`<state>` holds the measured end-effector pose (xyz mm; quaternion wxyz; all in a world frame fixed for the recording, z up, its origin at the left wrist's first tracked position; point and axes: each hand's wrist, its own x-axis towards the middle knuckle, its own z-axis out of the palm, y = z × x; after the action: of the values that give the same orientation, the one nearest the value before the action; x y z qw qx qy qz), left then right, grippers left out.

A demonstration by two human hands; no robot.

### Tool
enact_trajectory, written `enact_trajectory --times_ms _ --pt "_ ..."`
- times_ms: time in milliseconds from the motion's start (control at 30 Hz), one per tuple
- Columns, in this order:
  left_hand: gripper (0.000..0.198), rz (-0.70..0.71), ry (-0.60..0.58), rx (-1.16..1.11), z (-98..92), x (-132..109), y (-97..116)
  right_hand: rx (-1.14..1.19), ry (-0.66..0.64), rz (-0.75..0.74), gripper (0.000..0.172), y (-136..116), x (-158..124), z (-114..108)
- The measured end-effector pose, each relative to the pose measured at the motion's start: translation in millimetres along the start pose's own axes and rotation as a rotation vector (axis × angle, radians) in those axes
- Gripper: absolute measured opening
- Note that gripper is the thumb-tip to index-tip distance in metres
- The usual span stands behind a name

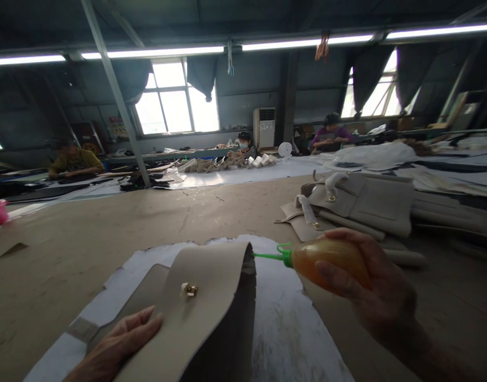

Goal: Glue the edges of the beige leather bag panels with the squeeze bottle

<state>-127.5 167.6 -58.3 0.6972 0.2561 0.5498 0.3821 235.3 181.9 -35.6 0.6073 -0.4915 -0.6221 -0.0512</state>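
My right hand (371, 281) is wrapped around a squeeze bottle (327, 260) of amber liquid, which lies on its side in the air. Its thin green nozzle points left, and the tip reaches the edge of a beige leather-like bag panel (211, 270) that curves over. A small gold clasp (191, 290) is fixed on the panel's face. My left hand (124, 339) grips the panel near its lower left, with the thumb side and fingertips on the surface. Another flat beige piece (140, 292) lies behind it. The panel's inside is in dark shadow.
White paper (283, 318) with a ragged edge lies beneath the work on the brown table (108, 228). Stacked beige bag pieces (371, 201) with gold hardware rest at the right. A slanting metal post (116, 95) rises at left. Several people sit at farther tables.
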Motion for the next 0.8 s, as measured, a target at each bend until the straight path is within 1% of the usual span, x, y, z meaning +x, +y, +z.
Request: enact_trajectory --times_ms 67,167,267,400,533,567,667,700,800 --pt "0.038 -0.012 -0.032 0.01 0.8 1.6 -0.5 -0.003 -0.032 -0.051 0.034 1.9 0.0 -0.8" --pt "0.04 0.004 -0.033 0.0 5.2 -0.5 -1.2 -0.01 -0.07 -0.106 0.036 2.8 -1.3 -4.1" --pt "0.039 0.051 0.029 -0.066 10.1 -5.4 -1.0 -0.02 -0.082 -0.12 0.034 2.0 -5.2 -9.5" --pt "0.038 0.027 0.089 -0.107 15.0 -10.5 2.3 -0.049 -0.07 -0.109 0.035 -0.5 -10.3 -14.1" --pt "0.034 -0.005 -0.004 -0.13 23.8 -14.8 4.2 -0.049 -0.074 -0.084 0.035 -3.3 -10.0 -12.9" --pt "0.034 0.004 0.002 -0.148 26.6 -16.0 3.9 -0.053 -0.08 -0.08 0.035 -4.2 -9.6 -12.8" --pt "0.035 0.094 0.099 -0.205 31.5 -18.8 3.6 -0.101 -0.095 -0.107 0.035 -6.9 -9.6 -14.6" --pt "0.035 0.08 0.093 -0.196 31.3 -19.0 4.3 -0.116 -0.1 -0.12 0.035 -7.4 -10.2 -15.7" --pt "0.034 -0.041 0.022 -0.159 26.2 -17.6 8.7 -0.121 -0.117 -0.122 0.035 -7.2 -12.8 -17.9"
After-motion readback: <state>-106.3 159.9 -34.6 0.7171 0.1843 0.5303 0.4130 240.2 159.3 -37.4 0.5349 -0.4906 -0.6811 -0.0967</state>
